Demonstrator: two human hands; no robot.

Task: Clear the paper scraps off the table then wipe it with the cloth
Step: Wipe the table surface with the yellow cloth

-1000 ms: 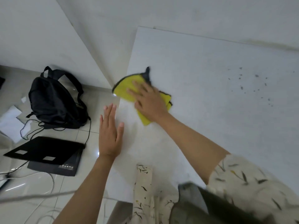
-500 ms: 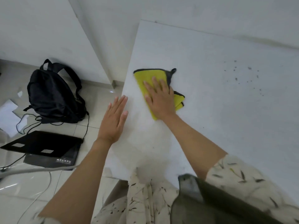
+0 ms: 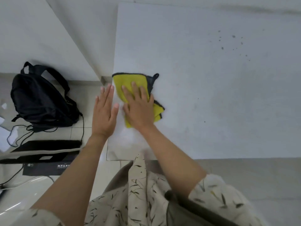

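Right hand presses flat, fingers spread, on the yellow cloth at the table's left edge, mid-wipe; dark specks far right probably come next.

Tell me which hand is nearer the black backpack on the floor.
Left. The left hand hovers open at the table's left edge, on the side facing the backpack. The right hand lies farther off, pressing flat on the yellow cloth.

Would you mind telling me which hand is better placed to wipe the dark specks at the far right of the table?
The right hand: it already presses flat on the yellow cloth, on the side nearer the specks. The left hand is open at the table's left edge, holding nothing.
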